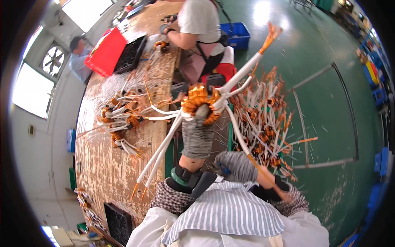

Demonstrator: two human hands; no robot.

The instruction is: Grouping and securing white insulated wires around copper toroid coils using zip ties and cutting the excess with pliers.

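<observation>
While the wooden table [142, 164] is taken as landmark in the head view, the copper coil [197, 95] is found held up just off its right-hand edge. Ring-shaped, wound in bright wire; white-sleeved leads [242, 74] are splayed from it on both sides, ends frayed to bare copper. The coil is grasped from below by the left hand [197, 138], gloved in grey knit, one digit laid over the windings.

The right hand [238, 166], likewise gloved, is held lower, right of the table, near the striped apron [230, 206]. Fingers are curled; a small dark-blue item [223, 169] is seen beside them, but whether it is gripped cannot be told. One lead is seen crossing in front of that wrist.

More coils [108, 116] are heaped on the table; a larger pile [267, 131] is noted right of it. At the table's far end are placed a red flat-faced object [107, 51] and a black tray [131, 55], with a white-shirted co-worker [199, 20] stationed by the right edge.
</observation>
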